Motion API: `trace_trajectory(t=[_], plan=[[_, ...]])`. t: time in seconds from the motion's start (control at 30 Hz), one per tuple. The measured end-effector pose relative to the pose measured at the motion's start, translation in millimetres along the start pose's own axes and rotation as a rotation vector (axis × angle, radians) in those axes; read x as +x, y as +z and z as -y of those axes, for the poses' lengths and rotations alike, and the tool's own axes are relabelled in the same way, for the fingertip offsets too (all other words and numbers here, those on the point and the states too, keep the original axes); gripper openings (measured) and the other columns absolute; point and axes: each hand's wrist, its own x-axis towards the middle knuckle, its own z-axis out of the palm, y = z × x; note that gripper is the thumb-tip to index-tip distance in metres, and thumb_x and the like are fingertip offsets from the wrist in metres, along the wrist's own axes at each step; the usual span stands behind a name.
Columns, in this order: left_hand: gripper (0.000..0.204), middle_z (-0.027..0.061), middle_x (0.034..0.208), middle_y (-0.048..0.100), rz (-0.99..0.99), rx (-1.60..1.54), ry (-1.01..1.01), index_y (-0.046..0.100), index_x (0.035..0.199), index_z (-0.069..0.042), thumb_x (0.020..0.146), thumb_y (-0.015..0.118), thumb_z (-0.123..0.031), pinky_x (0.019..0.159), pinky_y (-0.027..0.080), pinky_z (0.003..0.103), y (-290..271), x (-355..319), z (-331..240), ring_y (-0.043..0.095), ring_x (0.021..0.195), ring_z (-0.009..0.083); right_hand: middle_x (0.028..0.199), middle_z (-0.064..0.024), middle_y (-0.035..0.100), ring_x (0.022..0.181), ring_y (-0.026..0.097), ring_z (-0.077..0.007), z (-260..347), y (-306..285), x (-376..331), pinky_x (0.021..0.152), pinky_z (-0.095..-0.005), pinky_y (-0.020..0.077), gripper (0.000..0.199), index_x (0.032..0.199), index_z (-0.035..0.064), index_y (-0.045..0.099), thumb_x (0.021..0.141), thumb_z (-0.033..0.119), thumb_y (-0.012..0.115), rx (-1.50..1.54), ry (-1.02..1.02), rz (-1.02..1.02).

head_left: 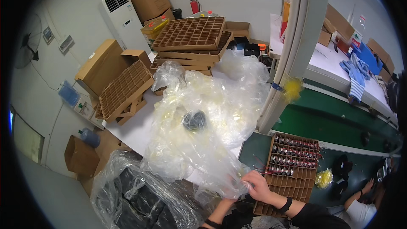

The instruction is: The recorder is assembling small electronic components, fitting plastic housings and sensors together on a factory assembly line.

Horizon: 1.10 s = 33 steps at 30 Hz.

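Note:
A large clear plastic bag (212, 144) with yellowish contents is spread over the white table. A dark, rounded piece (194, 120) shows in the middle of it; whether it lies inside or on top I cannot tell. At the near edge of the bag, my right hand (257, 185) pinches the gathered film between thumb and fingers. Close beside it, my left hand (231, 190) grips the same edge, its fingers partly covered by the film. Black bands circle both wrists.
Stacked cardboard divider trays (190, 34) stand at the table's back, more trays (127, 89) to the left. A plastic-wrapped dark bundle (140, 191) is at the near left. Right, a divider tray (292, 161) holds wired parts. A metal post (292, 46) rises nearby; a co-worker's arm (360, 195) shows lower right.

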Motion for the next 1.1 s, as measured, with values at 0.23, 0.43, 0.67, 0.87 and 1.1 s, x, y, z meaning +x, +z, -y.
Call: trace_trajectory(t=[0.23, 0.43, 0.67, 0.87, 1.1], plan=[[0.03, 0.0165, 0.104, 0.059, -0.035, 0.022, -0.03, 0.06, 0.104, -0.005, 0.089, 0.057, -0.031, 0.088, 0.042, 0.043, 7, 39, 34, 0.055, 0.1, 0.0348, 0.086, -0.0105, 0.062, 0.08, 0.059, -0.0292, 29, 9, -13, 0.072, -0.0362, 0.0475, 0.019, 0.092, 0.0028, 0.063, 0.074, -0.001, 0.063, 0.033, -0.142, 0.172], [0.031, 0.0167, 0.104, 0.059, -0.113, 0.098, -0.092, 0.06, 0.104, -0.005, 0.087, 0.058, -0.031, 0.087, 0.042, 0.043, -9, 75, 57, 0.055, 0.1, 0.035, 0.088, -0.0083, 0.06, 0.081, 0.059, -0.0257, 55, 22, -16, 0.071, -0.0343, 0.0477, 0.023, 0.097, 0.0039, 0.065, 0.074, 0.002, 0.065, 0.091, -0.259, 0.32], [0.033, 0.017, 0.104, 0.059, -0.287, 0.282, -0.219, 0.059, 0.106, -0.005, 0.085, 0.06, -0.03, 0.087, 0.043, 0.043, -94, 86, 71, 0.055, 0.099, 0.0352, 0.086, -0.0086, 0.062, 0.079, 0.06, -0.0257, 73, 15, -24, 0.071, -0.0343, 0.0494, 0.023, 0.094, 0.0013, 0.066, 0.071, -0.001, 0.067, 0.12, -0.237, 0.48], [0.034, 0.0172, 0.104, 0.06, -0.378, 0.342, -0.29, 0.059, 0.106, -0.004, 0.084, 0.062, -0.03, 0.087, 0.043, 0.043, -122, 107, 76, 0.056, 0.099, 0.0354, 0.086, -0.0088, 0.061, 0.079, 0.06, -0.0259, 80, 7, -13, 0.07, -0.0342, 0.0493, 0.019, 0.094, 0.0016, 0.066, 0.074, 0.0, 0.066, 0.194, -0.277, 0.567], [0.037, 0.0175, 0.104, 0.06, -0.353, 0.351, -0.311, 0.058, 0.107, -0.004, 0.082, 0.064, -0.03, 0.086, 0.043, 0.043, -107, 150, 79, 0.056, 0.099, 0.0356, 0.131, -0.0193, 0.043, 0.123, 0.041, -0.0369, 45, 2, 0, 0.105, -0.041, 0.0334, 0.058, 0.131, 0.0024, 0.041, 0.076, 0.005, 0.059, 0.242, -0.019, 0.773]])
